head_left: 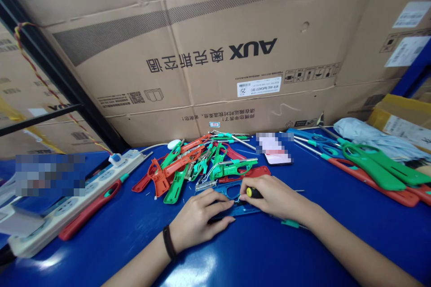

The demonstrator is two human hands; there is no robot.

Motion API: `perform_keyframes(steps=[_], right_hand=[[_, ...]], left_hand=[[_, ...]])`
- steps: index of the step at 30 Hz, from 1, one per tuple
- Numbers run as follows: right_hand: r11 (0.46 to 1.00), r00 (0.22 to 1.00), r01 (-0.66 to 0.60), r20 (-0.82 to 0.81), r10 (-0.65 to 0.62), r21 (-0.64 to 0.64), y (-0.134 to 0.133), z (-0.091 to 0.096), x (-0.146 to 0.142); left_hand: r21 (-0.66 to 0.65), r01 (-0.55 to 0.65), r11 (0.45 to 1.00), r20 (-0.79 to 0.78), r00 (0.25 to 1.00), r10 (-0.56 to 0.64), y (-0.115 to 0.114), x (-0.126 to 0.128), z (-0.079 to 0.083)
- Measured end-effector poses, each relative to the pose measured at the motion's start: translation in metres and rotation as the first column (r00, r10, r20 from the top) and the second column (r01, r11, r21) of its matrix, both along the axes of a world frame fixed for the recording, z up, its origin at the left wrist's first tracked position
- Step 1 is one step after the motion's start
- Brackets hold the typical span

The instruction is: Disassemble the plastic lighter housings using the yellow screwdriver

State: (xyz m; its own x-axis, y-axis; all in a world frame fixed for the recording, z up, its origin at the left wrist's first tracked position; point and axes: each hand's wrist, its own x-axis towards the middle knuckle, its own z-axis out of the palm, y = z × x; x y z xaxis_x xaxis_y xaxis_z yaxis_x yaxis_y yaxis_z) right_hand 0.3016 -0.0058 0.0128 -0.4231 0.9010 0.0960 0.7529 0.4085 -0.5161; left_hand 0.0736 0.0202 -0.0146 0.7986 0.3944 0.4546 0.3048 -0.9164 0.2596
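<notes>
The blue counter (128, 237) carries a heap of red and green plastic grabbers (175, 186) beyond the fingers (266, 184), a power strip (77, 202) to their left, and longer grabbers (370, 166) to their right.

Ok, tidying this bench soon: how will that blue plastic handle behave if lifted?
The blue plastic handle looks thin and open-framed, so probably light for its size and slightly flexible. Being flat, it seems unlikely to roll, though it could slide on the glossy tabletop.
</notes>
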Motion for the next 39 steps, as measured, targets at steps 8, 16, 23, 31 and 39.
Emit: perform_keyframes(steps=[8, 16, 23, 31, 39], right_hand=[[0.998, 0.998, -0.063, -0.03, 0.064, 0.007, -0.004, 0.012, 0.004], [0.989, 0.99, -0.141, -0.016, 0.142, 0.043, -0.002, 0.009, 0.004], [0.988, 0.988, -0.152, -0.014, 0.153, 0.037, -0.004, 0.01, 0.003], [0.985, 0.985, -0.172, -0.014, 0.172, 0.001, -0.005, 0.01, 0.003], [0.989, 0.989, -0.15, -0.008, 0.15, -0.007, -0.005, 0.009, 0.005]], left_hand=[[-0.105, -0.016, 0.994, 0.024, 1.0, 0.018, 0.001, 0.001, 0.002], [-0.08, -0.011, 0.997, 0.038, 0.999, 0.014, 0.001, 0.0, 0.001], [-0.075, -0.017, 0.997, 0.023, 1.0, 0.019, 0.002, 0.0, 0.0], [-0.077, -0.005, 0.997, 0.026, 1.0, 0.007, 0.002, 0.0, 0.0], [-0.044, 0.0, 0.999, -0.008, 1.0, 0.0, 0.003, 0.0, 0.0]])
